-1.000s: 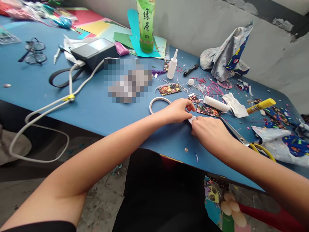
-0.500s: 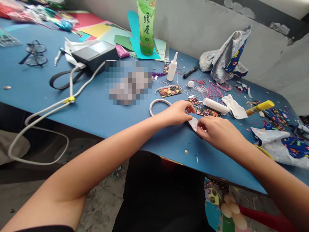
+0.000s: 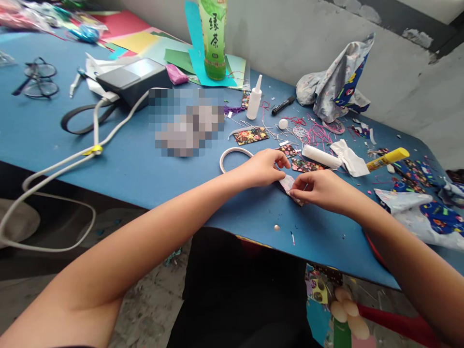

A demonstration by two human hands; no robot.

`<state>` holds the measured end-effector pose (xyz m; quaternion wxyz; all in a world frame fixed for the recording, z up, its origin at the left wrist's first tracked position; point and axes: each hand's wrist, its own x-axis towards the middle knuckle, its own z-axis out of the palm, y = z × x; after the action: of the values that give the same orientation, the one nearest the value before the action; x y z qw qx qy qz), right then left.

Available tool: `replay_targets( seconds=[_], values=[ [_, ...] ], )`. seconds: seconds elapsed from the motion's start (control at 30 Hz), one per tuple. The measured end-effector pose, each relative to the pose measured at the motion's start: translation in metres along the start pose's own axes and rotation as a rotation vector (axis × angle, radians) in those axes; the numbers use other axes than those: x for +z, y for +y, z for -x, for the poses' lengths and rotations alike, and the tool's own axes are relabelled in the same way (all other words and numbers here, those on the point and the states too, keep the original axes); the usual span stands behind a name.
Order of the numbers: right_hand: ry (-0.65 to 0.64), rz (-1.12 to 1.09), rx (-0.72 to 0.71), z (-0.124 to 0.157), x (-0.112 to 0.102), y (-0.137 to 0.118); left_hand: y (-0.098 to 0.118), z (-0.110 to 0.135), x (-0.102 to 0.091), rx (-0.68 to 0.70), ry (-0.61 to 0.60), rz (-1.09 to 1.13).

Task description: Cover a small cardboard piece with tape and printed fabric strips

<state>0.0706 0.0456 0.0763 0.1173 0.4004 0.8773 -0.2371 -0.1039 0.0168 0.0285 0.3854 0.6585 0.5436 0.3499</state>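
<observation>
A small pale patterned fabric strip slants across the blue table edge area between my two hands. My left hand bends over its upper end, thumb pressed down on it, the other fingers curled above. At the lower end, my right hand pinches the strip between thumb and fingers; a darker tip shows just past them. A thin white hoop curves out from behind my left hand, and the rest of it is hidden under that hand. Dark floral fabric pieces lie just beyond my fingers.
Beyond my hands are a white roll, a yellow glue stick, a nozzle bottle and a black marker. A green tea bottle stands at the back. Left are a dark box with a cable, and glasses.
My right hand has shifted slightly along the strip, and more of the strip shows below its fingers. My left hand stays over the upper end. The whole view has drifted a little.
</observation>
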Motion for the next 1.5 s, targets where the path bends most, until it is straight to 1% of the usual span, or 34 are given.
replay_targets(
  seconds=[0.13,0.47,0.87,1.13,1.37,1.5],
  values=[
    [-0.004,0.013,0.024,-0.0010,-0.0009,-0.0008,0.0009,0.0002,-0.0002,-0.002,0.002,0.002],
    [-0.012,0.058,0.015,-0.0026,-0.0001,-0.0025,-0.0003,0.0001,-0.0003,0.001,-0.003,-0.011],
    [0.016,0.125,-0.001,-0.0047,0.0010,-0.0027,-0.0010,-0.0005,0.0003,-0.003,-0.002,-0.008],
    [-0.061,0.072,0.023,-0.0096,-0.0016,-0.0041,-0.0040,-0.0018,0.0011,0.025,0.003,-0.011],
    [-0.068,0.115,-0.004,-0.0098,-0.0031,-0.0060,-0.0037,-0.0013,0.0009,0.010,0.005,-0.002],
    [-0.059,0.190,-0.009,-0.0087,-0.0014,-0.0097,-0.0044,-0.0016,0.0014,0.012,-0.001,0.014]
  ],
)
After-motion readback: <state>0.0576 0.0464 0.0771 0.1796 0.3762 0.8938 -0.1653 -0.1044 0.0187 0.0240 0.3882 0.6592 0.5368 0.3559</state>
